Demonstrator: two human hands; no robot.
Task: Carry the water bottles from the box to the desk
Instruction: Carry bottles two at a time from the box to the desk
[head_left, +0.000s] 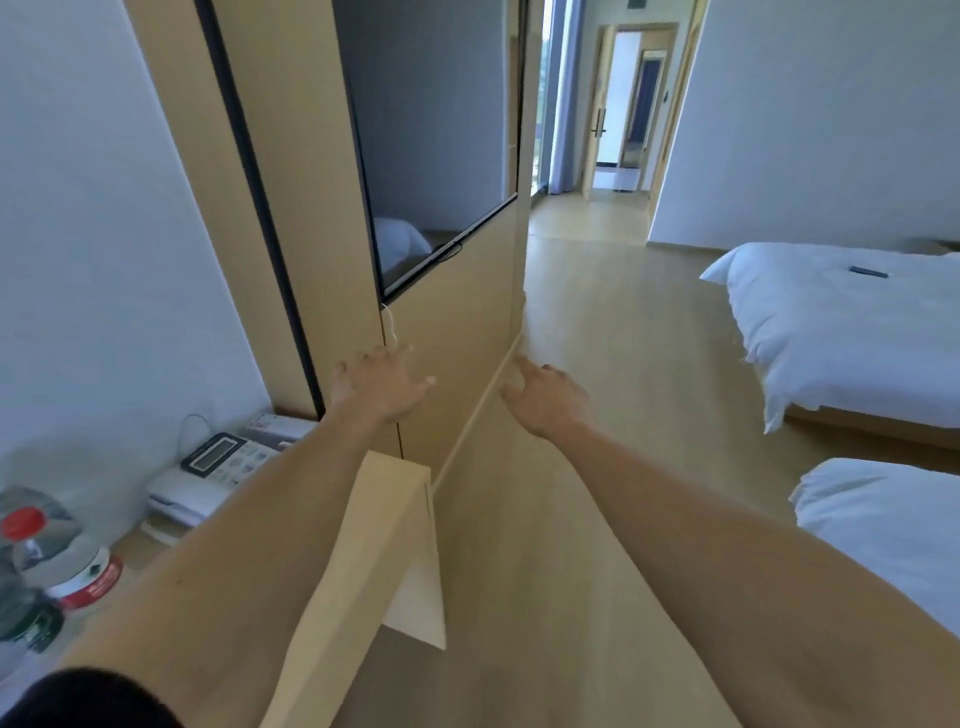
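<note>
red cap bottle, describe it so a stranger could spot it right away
Find the wooden desk at the lower left, by the white wall. At its near end, left of the phone, stands the bottle: clear plastic, red cap, red-and-white label.

Both arms outstretched, each grip seemingly empty

Wooden desk with water bottles and telephone.

Bottles stand on the desk, left of two beds.
</note>
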